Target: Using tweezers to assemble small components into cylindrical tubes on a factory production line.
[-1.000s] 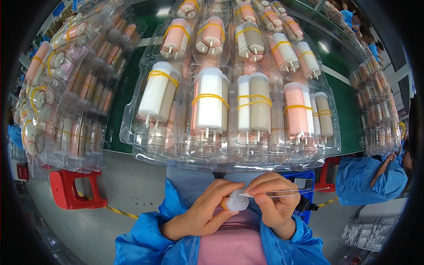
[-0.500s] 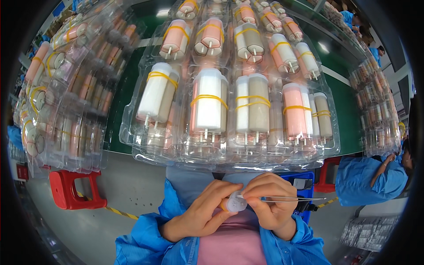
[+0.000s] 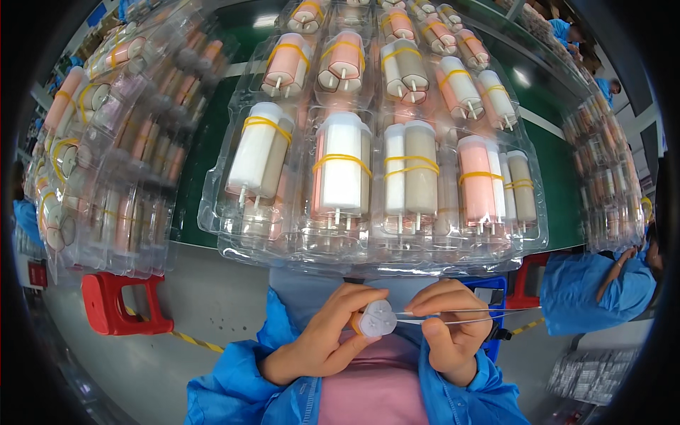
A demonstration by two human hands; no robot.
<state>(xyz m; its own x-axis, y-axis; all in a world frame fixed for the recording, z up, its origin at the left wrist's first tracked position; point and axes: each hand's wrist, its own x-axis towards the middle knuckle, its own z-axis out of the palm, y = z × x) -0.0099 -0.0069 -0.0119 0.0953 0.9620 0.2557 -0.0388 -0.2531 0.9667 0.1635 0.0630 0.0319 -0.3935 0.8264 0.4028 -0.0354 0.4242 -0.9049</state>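
Observation:
My left hand (image 3: 327, 334) is closed around a bundle of tubes, its pale three-lobed end (image 3: 378, 317) turned up toward me. Small marks show on that end face; a bit of orange shows at its side, and the rest is hidden by my fingers. Long thin metal tweezers (image 3: 489, 312) lie in my right hand (image 3: 448, 327), pinched between thumb and fingers. The tweezers' tips point left and are close beside the bundle's end. Whether they grip anything is too small to tell.
Stacked clear plastic trays (image 3: 382, 263) in front of me hold banded bundles of white, pink and grey tubes (image 3: 341, 166). More stacked trays (image 3: 120, 205) stand at left and right. A red stool (image 3: 106, 304) and a blue crate (image 3: 497, 340) are nearby. A person in blue (image 3: 591, 290) is at right.
My right hand and the tweezers have drawn back to the right from the bundle's end. The three-lobed end, partly covered before, is now in plain sight.

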